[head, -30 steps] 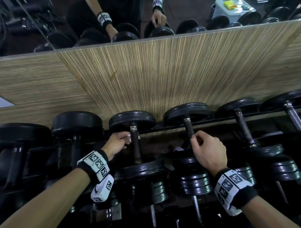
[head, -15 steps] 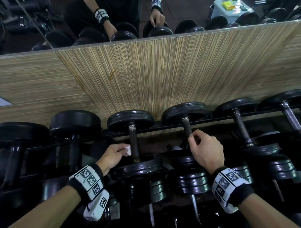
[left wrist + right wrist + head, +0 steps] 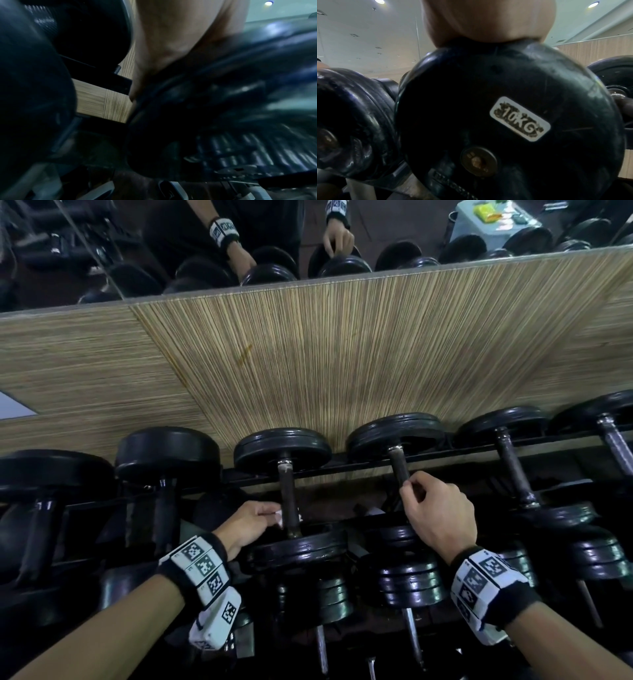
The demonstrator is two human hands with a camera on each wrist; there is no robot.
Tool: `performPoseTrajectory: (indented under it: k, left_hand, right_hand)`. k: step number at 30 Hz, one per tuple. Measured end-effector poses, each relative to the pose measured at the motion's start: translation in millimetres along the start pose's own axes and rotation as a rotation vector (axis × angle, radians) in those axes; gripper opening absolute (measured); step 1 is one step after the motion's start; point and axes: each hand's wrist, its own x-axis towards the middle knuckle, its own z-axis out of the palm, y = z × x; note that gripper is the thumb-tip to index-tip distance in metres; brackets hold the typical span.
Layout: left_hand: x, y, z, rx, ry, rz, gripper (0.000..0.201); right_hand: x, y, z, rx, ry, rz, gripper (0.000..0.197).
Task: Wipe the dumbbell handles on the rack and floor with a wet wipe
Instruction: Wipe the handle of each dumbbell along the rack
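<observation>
wipe: white wet wipe (image 3: 279, 517) pinched in left hand (image 3: 248, 525), pressed to near end of dumbbell handle (image 3: 287, 498)
axis: handle runs away from the person, plate to plate; wipe sits on its left side (stroke likely goes along the bar)
right hand (image 3: 436, 513): fingers curled round neighbouring handle (image 3: 399, 467)
look: dark, worn bar on the rack (image 3: 359, 465)

Both bare forearms reach forward from the lower corners, each wrist wrapped in a black band carrying white coded tags. The left hand (image 3: 248, 525) sits lower, fingers curled and pinching a white wipe (image 3: 279, 517) against a dumbbell handle (image 3: 287, 501). The right hand (image 3: 438, 513) sits higher, knuckles up, fingers curled around the neighbouring handle (image 3: 399, 467).
</observation>
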Motion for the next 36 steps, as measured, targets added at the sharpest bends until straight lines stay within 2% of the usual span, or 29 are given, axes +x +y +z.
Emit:
performPoseTrajectory:
  k: [3,7,16,19,22,28,32,36]
  left_hand:
    - [4,-1,1,0.021,0.003,-0.052,0.016]
    - [0,-1,-1,0.056,0.036,-0.105,0.027]
    - [0,2,-5,0.006,-0.035,-0.164,0.022]
    - [8,17,-9,-0.113,0.080,-0.155,0.016]
    - [26,36,-14,-0.171,0.175,-0.085,0.028]
    - [33,37,-14,-0.134,0.202,-0.067,0.033]
    - [19,36,-11,-0.063,0.158,-0.082,0.021]
    - [0,10,-5,0.078,-0.051,-0.161,0.019]
  right_hand:
    - [-1,1,0,0.000,0.015,0.000,0.018]
    - [0,0,1,-0.020,0.014,0.001,0.019]
    - [0,2,1,0.001,0.024,0.002,0.018]
    - [1,2,0,0.000,0.023,0.006,0.017]
    - [1,2,1,-0.009,0.025,0.009,0.017]
    - [1,2,0,-0.012,0.008,0.006,0.017]
    - [1,2,0,-0.017,0.004,0.006,0.017]
    - [0,1,0,0.011,0.007,0.001,0.018]
